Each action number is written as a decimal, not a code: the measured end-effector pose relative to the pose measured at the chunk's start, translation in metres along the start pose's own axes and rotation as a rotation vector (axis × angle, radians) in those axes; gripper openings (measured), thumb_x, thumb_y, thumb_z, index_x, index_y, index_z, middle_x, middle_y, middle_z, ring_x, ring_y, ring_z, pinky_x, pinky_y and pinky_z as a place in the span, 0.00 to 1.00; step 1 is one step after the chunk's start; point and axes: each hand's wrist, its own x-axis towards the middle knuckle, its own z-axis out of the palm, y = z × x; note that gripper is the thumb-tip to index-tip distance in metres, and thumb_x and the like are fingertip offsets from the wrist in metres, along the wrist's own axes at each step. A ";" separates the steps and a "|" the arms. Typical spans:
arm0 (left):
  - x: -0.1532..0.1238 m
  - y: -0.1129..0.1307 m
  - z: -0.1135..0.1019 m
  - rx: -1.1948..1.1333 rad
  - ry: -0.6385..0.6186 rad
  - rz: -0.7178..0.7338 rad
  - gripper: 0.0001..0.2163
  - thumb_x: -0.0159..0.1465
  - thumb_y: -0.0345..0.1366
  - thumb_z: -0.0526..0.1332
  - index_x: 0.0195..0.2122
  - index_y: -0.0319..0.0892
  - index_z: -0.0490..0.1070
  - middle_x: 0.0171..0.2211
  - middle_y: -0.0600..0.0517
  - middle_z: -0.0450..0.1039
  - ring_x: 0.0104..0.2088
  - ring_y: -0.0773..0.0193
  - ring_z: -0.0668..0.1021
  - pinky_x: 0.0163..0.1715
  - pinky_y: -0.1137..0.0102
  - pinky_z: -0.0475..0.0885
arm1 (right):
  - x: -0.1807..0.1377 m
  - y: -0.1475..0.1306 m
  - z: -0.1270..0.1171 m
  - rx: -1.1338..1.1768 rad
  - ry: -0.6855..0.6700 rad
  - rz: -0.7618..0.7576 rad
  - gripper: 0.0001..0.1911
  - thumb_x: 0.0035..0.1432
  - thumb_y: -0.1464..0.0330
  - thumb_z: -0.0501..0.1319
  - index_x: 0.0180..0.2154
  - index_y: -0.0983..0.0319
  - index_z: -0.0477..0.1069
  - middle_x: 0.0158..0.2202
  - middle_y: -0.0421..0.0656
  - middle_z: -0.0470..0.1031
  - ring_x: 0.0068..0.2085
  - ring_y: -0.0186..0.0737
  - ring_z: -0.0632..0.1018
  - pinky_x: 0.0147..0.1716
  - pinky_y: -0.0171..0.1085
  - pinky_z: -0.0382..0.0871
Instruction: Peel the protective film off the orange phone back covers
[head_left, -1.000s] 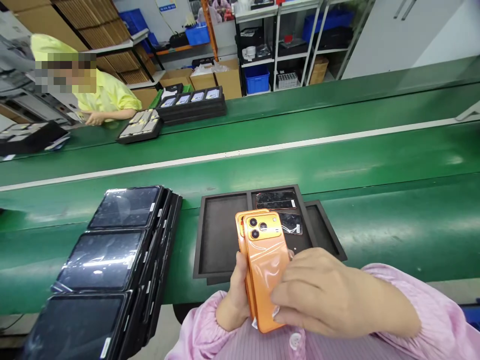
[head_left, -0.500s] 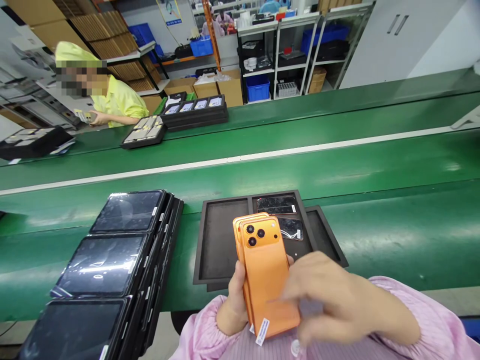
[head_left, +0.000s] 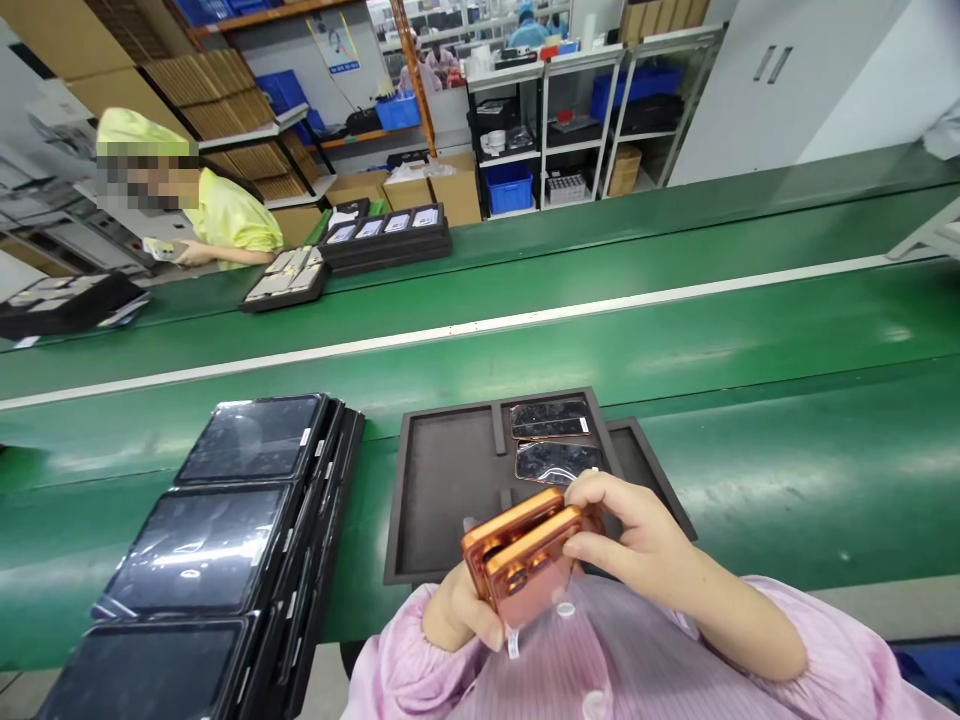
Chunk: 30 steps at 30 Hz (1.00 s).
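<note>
My left hand [head_left: 459, 607] is wrapped round two orange smartphones [head_left: 529, 585], thumb across the near one. The phones are tilted, so their top edges and camera bumps face up, with a gap between them. A small white label strip hangs at the lower edge of the near phone. My right hand [head_left: 637, 535] pinches their right top corner with thumb and fingers. Beyond lies a black tray [head_left: 442, 490] with compartments, where two dark-screened phones [head_left: 550, 420] rest face up on the right side.
Stacked black trays with tablet-sized dark screens [head_left: 217, 535] stand at left. A green conveyor bench [head_left: 750, 400] runs across, divided by a white strip. On the far side are trays of devices [head_left: 386, 240] and a person in yellow [head_left: 232, 215] holding something small.
Both phones have tipped from showing their backs to showing their top edges. My right hand has moved from the near phone's lower back up to the top corner.
</note>
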 end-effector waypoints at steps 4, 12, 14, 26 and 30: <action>-0.006 0.010 -0.007 0.192 -0.030 0.090 0.30 0.32 0.43 0.76 0.39 0.41 0.78 0.43 0.43 0.76 0.53 0.41 0.70 0.58 0.53 0.56 | -0.003 0.005 -0.004 -0.013 0.004 -0.072 0.07 0.58 0.64 0.60 0.32 0.60 0.64 0.26 0.38 0.67 0.25 0.33 0.67 0.23 0.33 0.63; -0.004 -0.003 -0.004 0.138 -0.017 0.124 0.33 0.40 0.48 0.73 0.48 0.43 0.74 0.45 0.44 0.76 0.47 0.47 0.75 0.50 0.57 0.67 | 0.005 0.022 0.005 -0.116 -0.087 0.128 0.12 0.49 0.66 0.64 0.35 0.61 0.66 0.31 0.41 0.72 0.30 0.37 0.72 0.29 0.36 0.67; -0.001 -0.008 -0.003 0.005 0.138 0.195 0.27 0.46 0.47 0.71 0.46 0.43 0.75 0.43 0.46 0.77 0.43 0.52 0.78 0.44 0.63 0.72 | 0.010 0.033 0.008 -0.054 -0.017 0.275 0.11 0.50 0.65 0.62 0.36 0.61 0.66 0.33 0.43 0.75 0.33 0.40 0.74 0.32 0.38 0.69; -0.015 0.031 -0.022 -0.285 0.610 0.399 0.30 0.54 0.58 0.60 0.46 0.37 0.73 0.42 0.39 0.77 0.36 0.47 0.80 0.36 0.54 0.77 | -0.019 0.116 0.024 -0.841 -0.320 0.170 0.11 0.60 0.74 0.53 0.42 0.61 0.72 0.40 0.49 0.76 0.42 0.45 0.76 0.38 0.39 0.70; -0.009 0.027 -0.013 -0.358 0.562 0.359 0.25 0.55 0.54 0.61 0.46 0.39 0.73 0.43 0.39 0.77 0.41 0.43 0.79 0.40 0.51 0.75 | -0.031 0.147 0.055 -0.880 -0.476 0.231 0.12 0.55 0.75 0.60 0.43 0.63 0.72 0.42 0.51 0.75 0.35 0.46 0.78 0.31 0.39 0.71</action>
